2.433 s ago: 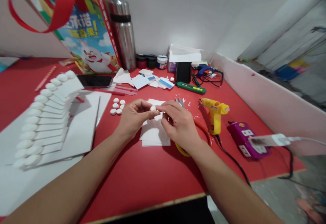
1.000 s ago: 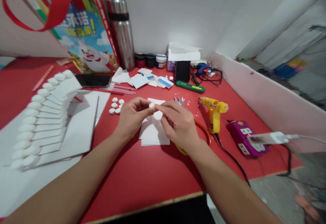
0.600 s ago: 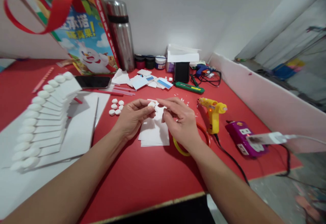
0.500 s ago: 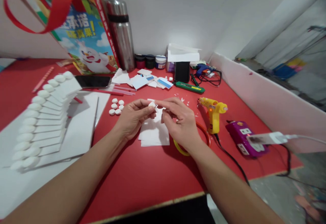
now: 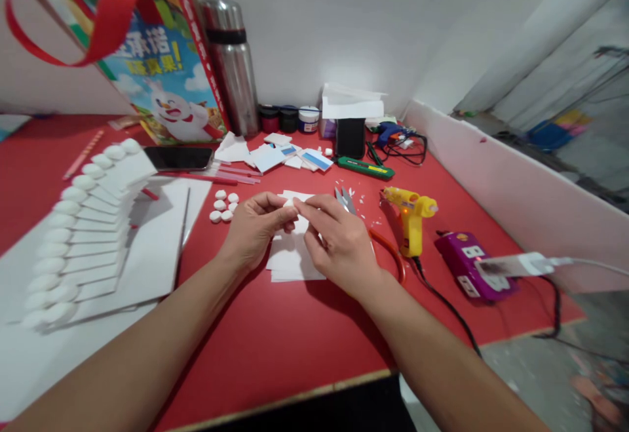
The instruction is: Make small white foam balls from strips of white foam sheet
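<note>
Over the white sheets, my left hand (image 5: 258, 229) pinches a small rounded white piece (image 5: 289, 203) between thumb and fingers. My right hand (image 5: 341, 238) meets it from the other side, fingers bent, with its fingertips on the piece's edge; the fingers partly cover it. Below both hands lies a stack of white cut sheets (image 5: 289, 261). Scissors lie beneath my right hand, their blades (image 5: 345, 200) and red-orange handle (image 5: 396, 258) showing. Several similar white rounded pieces (image 5: 221, 205) sit left of my left hand.
At left, a curved row of white strips tipped with white discs (image 5: 98, 222) stands on white board. A yellow glue gun (image 5: 411, 216) and purple power strip (image 5: 472, 268) are at right. Behind are paper scraps (image 5: 270, 157), a green cutter (image 5: 366, 168), a steel flask (image 5: 233, 65) and paint jars (image 5: 289, 119).
My right hand has shifted slightly down and its fingertips have come onto the white piece. The scissor blades now show beyond it, and the yellow part of the handle is hidden.
</note>
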The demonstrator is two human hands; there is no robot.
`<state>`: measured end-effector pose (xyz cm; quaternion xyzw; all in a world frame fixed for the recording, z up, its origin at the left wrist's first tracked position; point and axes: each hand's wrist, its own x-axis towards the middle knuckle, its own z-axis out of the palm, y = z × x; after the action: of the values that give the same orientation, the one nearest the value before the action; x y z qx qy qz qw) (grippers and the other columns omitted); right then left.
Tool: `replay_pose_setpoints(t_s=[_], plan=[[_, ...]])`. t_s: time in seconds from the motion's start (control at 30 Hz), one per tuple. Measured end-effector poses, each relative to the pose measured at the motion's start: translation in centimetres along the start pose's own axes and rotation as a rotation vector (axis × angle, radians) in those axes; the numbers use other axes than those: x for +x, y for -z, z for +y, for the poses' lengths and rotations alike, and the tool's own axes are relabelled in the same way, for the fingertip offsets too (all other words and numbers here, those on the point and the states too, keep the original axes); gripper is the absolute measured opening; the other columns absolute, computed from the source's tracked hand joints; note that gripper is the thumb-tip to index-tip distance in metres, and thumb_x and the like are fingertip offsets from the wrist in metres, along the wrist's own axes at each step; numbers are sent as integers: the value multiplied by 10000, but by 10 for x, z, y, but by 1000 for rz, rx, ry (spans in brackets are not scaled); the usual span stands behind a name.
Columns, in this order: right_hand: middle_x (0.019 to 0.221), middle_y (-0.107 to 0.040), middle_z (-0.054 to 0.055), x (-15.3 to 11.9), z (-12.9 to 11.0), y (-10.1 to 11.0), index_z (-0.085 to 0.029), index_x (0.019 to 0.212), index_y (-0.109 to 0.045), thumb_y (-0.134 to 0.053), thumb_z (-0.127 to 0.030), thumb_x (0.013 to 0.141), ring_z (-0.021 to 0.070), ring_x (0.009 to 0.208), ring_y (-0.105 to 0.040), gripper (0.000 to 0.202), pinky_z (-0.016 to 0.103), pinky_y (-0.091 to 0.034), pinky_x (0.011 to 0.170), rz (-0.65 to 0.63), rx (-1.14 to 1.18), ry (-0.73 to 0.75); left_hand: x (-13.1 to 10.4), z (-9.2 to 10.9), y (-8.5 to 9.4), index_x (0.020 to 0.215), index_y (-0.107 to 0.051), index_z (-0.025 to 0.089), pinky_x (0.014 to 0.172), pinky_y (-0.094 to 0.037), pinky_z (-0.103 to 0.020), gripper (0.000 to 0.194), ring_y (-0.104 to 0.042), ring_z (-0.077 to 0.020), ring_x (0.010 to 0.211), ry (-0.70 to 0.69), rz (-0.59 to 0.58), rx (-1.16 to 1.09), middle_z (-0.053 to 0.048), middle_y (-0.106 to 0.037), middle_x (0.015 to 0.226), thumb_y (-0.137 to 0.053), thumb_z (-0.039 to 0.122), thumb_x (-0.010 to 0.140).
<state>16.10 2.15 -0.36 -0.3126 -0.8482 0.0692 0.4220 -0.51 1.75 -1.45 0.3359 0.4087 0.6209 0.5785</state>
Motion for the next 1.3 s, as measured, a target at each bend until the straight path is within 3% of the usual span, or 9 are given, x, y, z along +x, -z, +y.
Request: replay_pose_setpoints(t_s=[0.43, 0.67, 1.03, 1.17, 1.3], plan=[[1105, -688, 127, 0, 0, 0, -165, 1226, -686, -473, -71, 907, 202, 950, -687, 395, 331, -589, 772, 8, 29, 3, 0, 0, 1, 688, -692, 141, 558, -466, -200, 224, -594, -83, 507, 26, -12, 14, 6, -672, 572, -898, 199, 621], [1068, -690, 85, 0, 4, 2, -227, 1179, -713, -490, -79, 907, 181, 920, -684, 381, 320, -570, 770, -1, 53, -45, 3, 1, 6, 742, -696, 152, 578, -487, -234, 257, -619, -107, 551, 1, -54, 164, -14, -716, 663, -906, 256, 638], [1041, -700, 108, 1, 5, 4, -173, 1155, -709, -489, -122, 911, 192, 828, -666, 332, 296, -485, 640, -155, -192, -49, 3, -2, 13, 767, -706, 170, 601, -439, -249, 257, -585, -130, 635, -227, -2, 574, -6, -674, 698, -875, 350, 697], [1030, -709, 112, 0, 3, 2, -178, 1115, -725, -495, -124, 910, 196, 832, -671, 312, 304, -497, 651, -138, -173, -59, 1, -1, 14, 769, -726, 183, 632, -436, -262, 213, -589, -142, 650, -306, 11, 646, -10, -693, 722, -868, 331, 709], [989, -716, 91, 2, 3, 2, -185, 1044, -744, -504, -97, 890, 174, 818, -676, 299, 305, -528, 695, -24, 29, -121, 1, -2, 14, 766, -731, 186, 639, -439, -265, 209, -596, -143, 653, -305, 26, 674, -11, -698, 720, -868, 335, 711]])
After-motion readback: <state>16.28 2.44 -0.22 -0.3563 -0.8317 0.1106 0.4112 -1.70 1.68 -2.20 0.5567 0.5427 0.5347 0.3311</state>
